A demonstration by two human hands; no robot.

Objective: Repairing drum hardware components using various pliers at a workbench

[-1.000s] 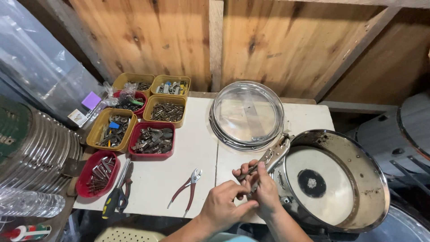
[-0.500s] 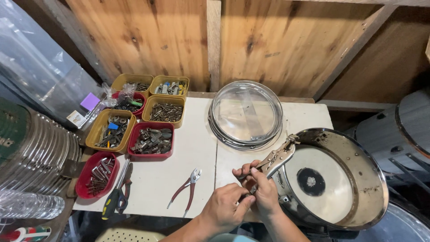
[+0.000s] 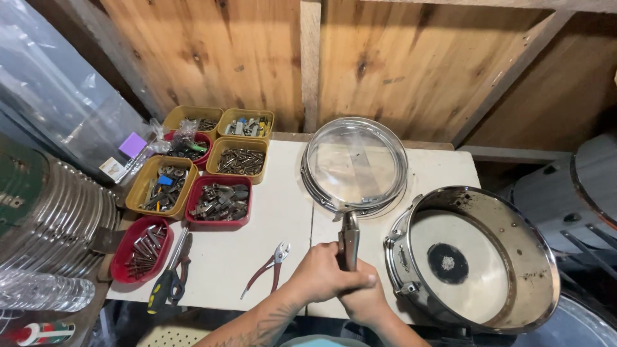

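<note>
Both hands, left and right, clamped on upright metal strainer bracket above white table, detached from shell of open snare drum alongside; refitting remains.

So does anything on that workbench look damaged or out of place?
Mostly the shiny metal snare drum shell: it overhangs the white table's right edge, tilted, and its inner wall shows brown rust-like specks. Both hands, left and right, clasp a metal tool beside it. The trays of hardware sit tidy.
</note>
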